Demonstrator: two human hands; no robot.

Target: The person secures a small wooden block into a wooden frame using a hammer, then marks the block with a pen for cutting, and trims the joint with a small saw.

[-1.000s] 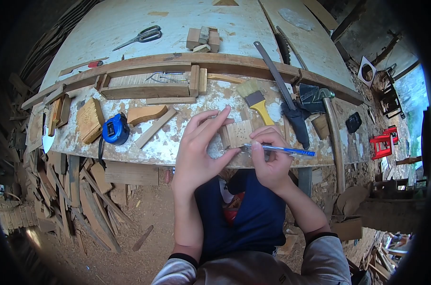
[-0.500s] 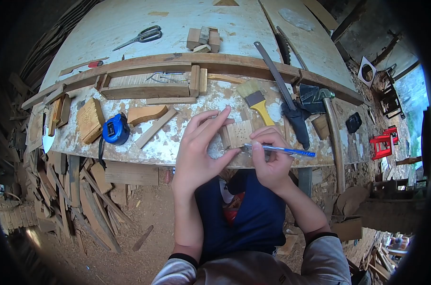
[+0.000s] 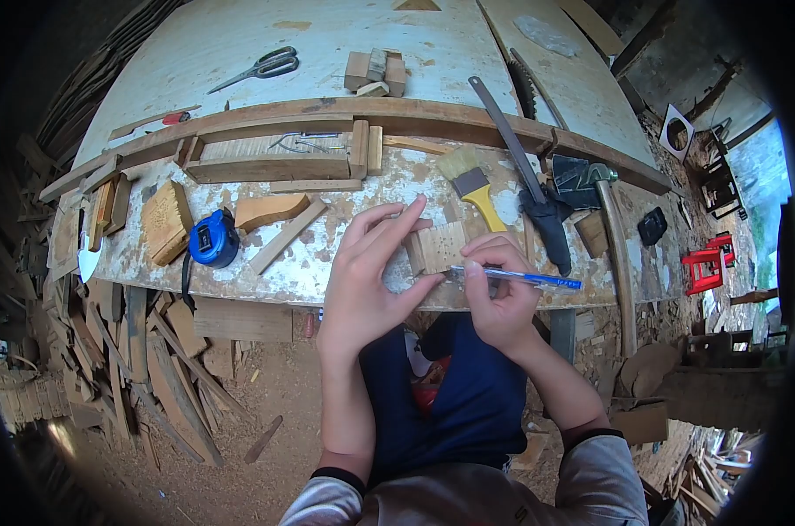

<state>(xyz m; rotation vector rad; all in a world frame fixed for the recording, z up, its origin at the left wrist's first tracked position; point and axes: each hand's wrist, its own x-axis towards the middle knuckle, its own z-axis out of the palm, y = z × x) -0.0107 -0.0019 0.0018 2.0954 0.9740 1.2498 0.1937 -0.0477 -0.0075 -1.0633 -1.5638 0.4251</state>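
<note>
A small wooden block (image 3: 440,248) with rows of dark dots on its face lies near the bench's front edge. My left hand (image 3: 371,263) grips it from the left, thumb at the near side and fingers toward the far side. In my right hand (image 3: 503,285) is a blue ballpoint pen (image 3: 551,280), pinched between thumb and fingers, its tip at the block's lower right edge. Just behind the block lies a paintbrush (image 3: 476,195) with a yellow handle.
On the worn bench (image 3: 345,228) lie a blue tape measure (image 3: 213,239), a hammer (image 3: 618,254), a saw blade with a wrapped black handle (image 3: 545,228) and wood offcuts. A long wooden beam (image 3: 432,112) crosses behind, with scissors (image 3: 262,68) beyond. Scrap wood (image 3: 174,386) is piled below left.
</note>
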